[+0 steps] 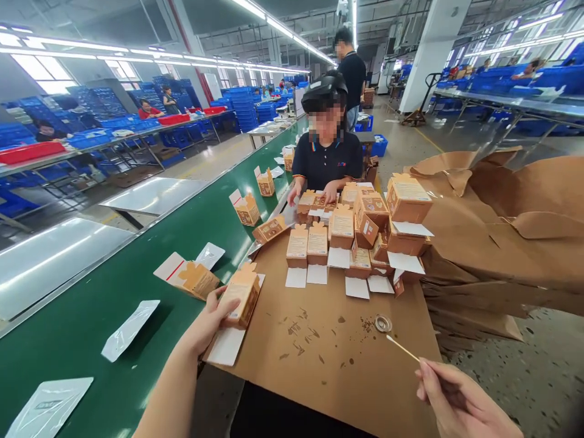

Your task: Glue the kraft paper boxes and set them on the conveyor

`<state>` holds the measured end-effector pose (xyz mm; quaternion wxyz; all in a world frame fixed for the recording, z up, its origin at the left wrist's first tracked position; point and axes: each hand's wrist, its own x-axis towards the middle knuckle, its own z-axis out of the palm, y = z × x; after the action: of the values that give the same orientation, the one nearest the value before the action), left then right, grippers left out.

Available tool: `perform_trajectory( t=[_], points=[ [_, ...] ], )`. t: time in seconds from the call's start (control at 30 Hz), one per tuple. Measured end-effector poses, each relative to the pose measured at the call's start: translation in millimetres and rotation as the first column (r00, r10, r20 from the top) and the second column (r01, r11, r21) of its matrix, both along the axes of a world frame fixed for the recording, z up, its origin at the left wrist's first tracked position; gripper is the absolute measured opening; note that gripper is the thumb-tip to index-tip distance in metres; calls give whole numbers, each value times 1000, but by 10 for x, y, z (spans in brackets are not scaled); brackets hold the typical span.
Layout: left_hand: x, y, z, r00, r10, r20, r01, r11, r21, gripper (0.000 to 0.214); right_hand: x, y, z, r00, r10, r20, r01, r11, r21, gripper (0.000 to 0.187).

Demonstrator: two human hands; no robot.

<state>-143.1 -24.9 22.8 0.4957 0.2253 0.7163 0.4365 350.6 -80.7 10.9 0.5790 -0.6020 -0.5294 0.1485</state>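
My left hand (210,321) is closed on a small brown carton (241,298) with its white flap open, at the left edge of the cardboard-covered worktop (319,365). My right hand (456,398), low at the right, pinches a thin wooden stick (402,348) that points up and left toward a small round cap (383,323) lying on the cardboard. Several more brown cartons (356,231) with white flaps stand in a cluster farther back.
A green conveyor belt (91,322) runs along the left, carrying open cartons (194,277) and clear foil pouches (130,328). A co-worker (326,158) sits opposite with hands on cartons. Crumpled brown paper (502,231) piles up at the right. Blue crates fill the background.
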Motion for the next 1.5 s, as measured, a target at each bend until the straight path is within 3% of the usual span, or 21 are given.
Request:
perform_trajectory(
  t=[0.1,0.17,0.33,0.47,0.67,0.73,0.83,0.93,1.03,1.23,1.37,1.5],
  points=[
    [141,-332,-85,970,4,245,-21,997,70,94,38,171,21,971,19,236,-42,995,90,29],
    [345,-395,-123,954,-37,296,-7,989,147,89,28,296,28,945,4,327,-50,990,131,30],
    [1029,-134,-152,945,-262,198,193,930,313,85,-16,495,-51,897,51,438,-83,995,54,38],
    [1349,168,-207,912,-381,152,311,884,349,91,20,539,-130,882,74,465,-94,995,21,44],
    [1385,300,-371,914,-375,156,314,895,316,89,-52,332,-116,945,65,321,-79,996,32,32],
    [1379,287,-402,913,-381,147,322,893,316,90,-229,205,-131,956,171,238,-174,985,-9,24],
    [1398,249,-421,909,-398,122,338,877,341,92,-623,73,-208,911,375,172,-372,927,-48,22],
    [1435,199,-406,903,-420,88,364,858,362,92,-984,67,-329,876,452,170,-450,891,-49,30],
    [1463,151,-356,901,-429,60,379,848,370,91,-1145,124,-430,861,474,183,-475,879,-45,32],
    [1489,75,-302,902,-430,-35,410,831,377,88,-990,111,-360,885,432,174,-439,898,1,25],
    [1549,-69,-398,897,-425,-123,438,815,379,82,-741,3,-234,914,380,139,-386,922,18,21],
    [1614,-219,-524,852,-422,-309,513,791,333,68,-538,-124,-196,928,355,111,-355,935,-21,19]
  ],
)
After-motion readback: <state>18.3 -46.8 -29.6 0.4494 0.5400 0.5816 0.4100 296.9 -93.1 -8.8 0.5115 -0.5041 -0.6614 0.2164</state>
